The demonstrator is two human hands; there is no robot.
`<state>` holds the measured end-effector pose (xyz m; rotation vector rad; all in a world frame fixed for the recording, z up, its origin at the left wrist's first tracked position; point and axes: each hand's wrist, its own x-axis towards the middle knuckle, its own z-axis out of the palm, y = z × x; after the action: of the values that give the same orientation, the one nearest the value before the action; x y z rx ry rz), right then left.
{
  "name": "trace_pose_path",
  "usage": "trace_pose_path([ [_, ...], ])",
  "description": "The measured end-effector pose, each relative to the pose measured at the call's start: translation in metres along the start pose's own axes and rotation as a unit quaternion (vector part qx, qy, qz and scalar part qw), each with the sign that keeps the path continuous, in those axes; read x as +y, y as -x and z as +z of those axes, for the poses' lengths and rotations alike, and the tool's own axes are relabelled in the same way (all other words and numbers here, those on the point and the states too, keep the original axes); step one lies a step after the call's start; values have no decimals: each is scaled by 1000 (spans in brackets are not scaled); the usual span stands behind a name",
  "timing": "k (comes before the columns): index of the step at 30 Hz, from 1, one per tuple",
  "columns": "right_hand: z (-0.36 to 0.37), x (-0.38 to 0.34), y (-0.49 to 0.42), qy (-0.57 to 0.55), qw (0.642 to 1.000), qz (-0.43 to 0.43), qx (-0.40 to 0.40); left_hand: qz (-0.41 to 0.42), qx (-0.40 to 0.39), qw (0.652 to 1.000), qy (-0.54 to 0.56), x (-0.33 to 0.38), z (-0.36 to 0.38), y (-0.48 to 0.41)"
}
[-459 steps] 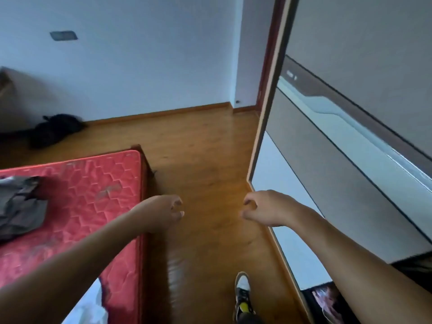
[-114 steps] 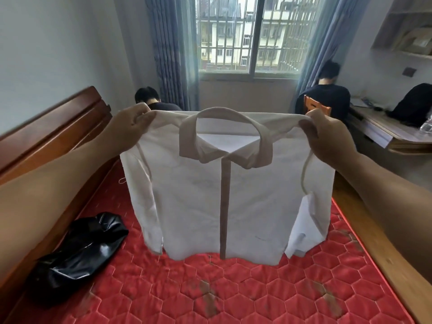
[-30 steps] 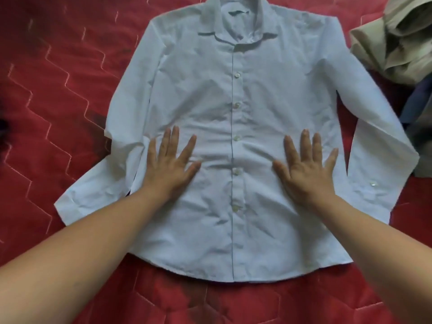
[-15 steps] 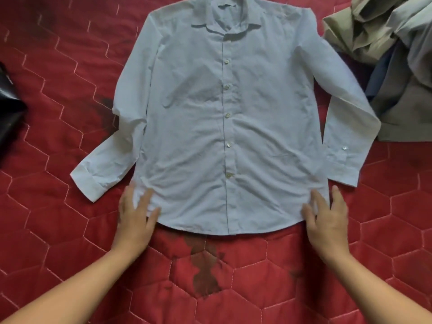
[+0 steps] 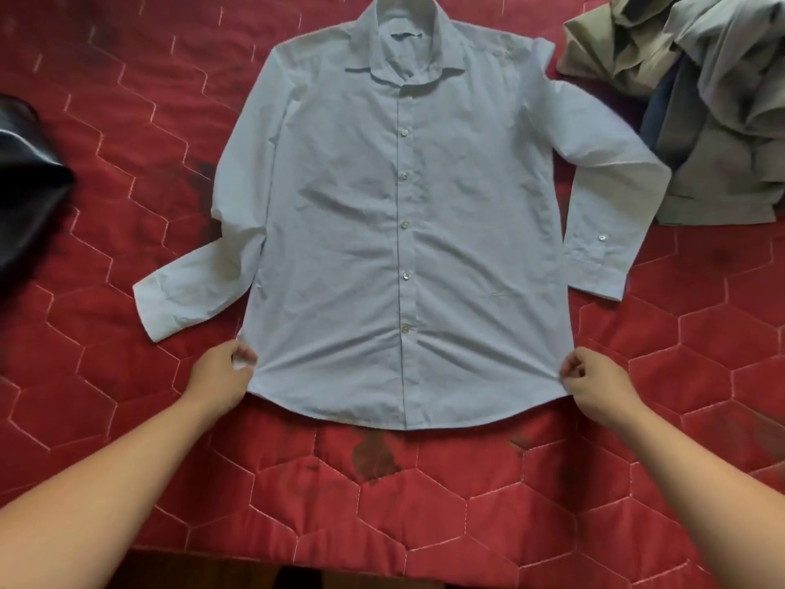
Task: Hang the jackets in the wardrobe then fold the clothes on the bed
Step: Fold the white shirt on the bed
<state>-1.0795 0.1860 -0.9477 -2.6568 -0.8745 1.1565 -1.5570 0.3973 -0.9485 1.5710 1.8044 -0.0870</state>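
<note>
A pale blue button-up shirt (image 5: 399,231) lies flat and face up on the red quilted mattress (image 5: 127,397), collar away from me. Both sleeves are bent inward at the elbows. My left hand (image 5: 221,376) pinches the shirt's lower left hem corner. My right hand (image 5: 594,384) pinches the lower right hem corner. The hem is drawn taut between them.
A heap of khaki and grey clothes (image 5: 701,99) sits at the upper right, touching the shirt's right sleeve. A black glossy bag (image 5: 25,184) lies at the left edge. The mattress's near edge runs along the bottom.
My hands went from lying flat beside the hem to pinching its two corners. The shirt now lies smoother and slightly closer to me.
</note>
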Motion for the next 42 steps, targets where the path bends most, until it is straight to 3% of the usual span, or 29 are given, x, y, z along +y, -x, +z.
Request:
trace_pose_path([
  [6, 16, 28, 43, 91, 993, -7, -71, -24, -75, 988, -133, -25, -2, 36],
  [7, 18, 29, 48, 123, 990, -17, -66, -34, -67, 985, -158, -25, -2, 42],
  [9, 21, 25, 52, 185, 980, -61, 32, -34, 17, 980, -195, -17, 1, 50],
  [12, 25, -9, 39, 212, 951, -174, 146, 107, 83, 969, -206, 18, 16, 44],
  [15, 40, -61, 8, 222, 934, -256, 113, 228, 54, 952, -196, 60, 52, 17],
  [20, 69, -102, -42, 311, 915, -251, 49, 310, 38, 903, -294, 99, 109, -28],
  [25, 70, -94, -47, 286, 921, -264, 37, 319, 47, 886, -332, 89, 115, -36],
  [28, 43, -95, -48, 137, 942, -280, 124, 302, 23, 907, -293, 101, 110, -32],
  [30, 7, -90, -63, 16, 947, -215, 239, 286, 20, 924, -251, 118, 106, -30],
  [32, -36, -79, -89, -65, 946, -63, 310, 295, 9, 932, -209, 145, 105, -29],
  [35, -88, -60, -130, -145, 938, 142, 281, 357, -5, 921, -158, 196, 115, -33],
  [38, -105, -46, -155, -196, 940, 191, 206, 397, -44, 910, -113, 245, 136, -37],
  [42, -109, -50, -159, -336, 908, 152, 201, 391, -104, 915, -1, 301, 157, -25],
])
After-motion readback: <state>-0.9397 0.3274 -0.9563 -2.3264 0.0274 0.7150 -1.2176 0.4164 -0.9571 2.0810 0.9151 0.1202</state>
